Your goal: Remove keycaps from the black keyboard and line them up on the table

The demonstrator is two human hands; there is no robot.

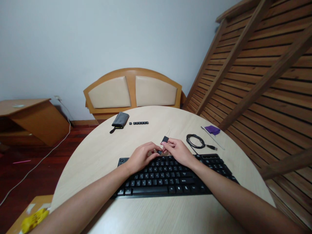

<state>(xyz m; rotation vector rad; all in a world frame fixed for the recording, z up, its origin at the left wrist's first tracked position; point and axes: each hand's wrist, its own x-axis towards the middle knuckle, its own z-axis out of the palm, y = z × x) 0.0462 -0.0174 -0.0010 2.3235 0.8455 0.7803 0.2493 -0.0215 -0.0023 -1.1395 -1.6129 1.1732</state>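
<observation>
We look down on a round table [97, 182] where both hands meet just above the back edge of a black keyboard [158, 182]. The left hand [142, 156] has its thumb and forefinger closed on a small dark key [159, 152], held at the fingertips. The right hand [179, 151] grips the black handle of a wire tool [165, 139]; its thin wires point up and away from us, over the bare tabletop. The hands are very near each other — we cannot tell whether the right fingertips touch the key as well.

The keyboard lies flat in front of us, its long space bar on the near side and its right end partly under the right forearm. Behind that end we see a coiled black cable [202, 143] with its plug turned to the right. Farther right, a thin white stick [214, 139] lies slanting beside a folded purple cloth [212, 130].

Toward the far left of the table rests a grey pouch [121, 120]. Just right of it sit one loose key [130, 123] and then a neat row of keys [140, 123]. Past the table we see a padded headboard [133, 89] against a pale wall [109, 35].
</observation>
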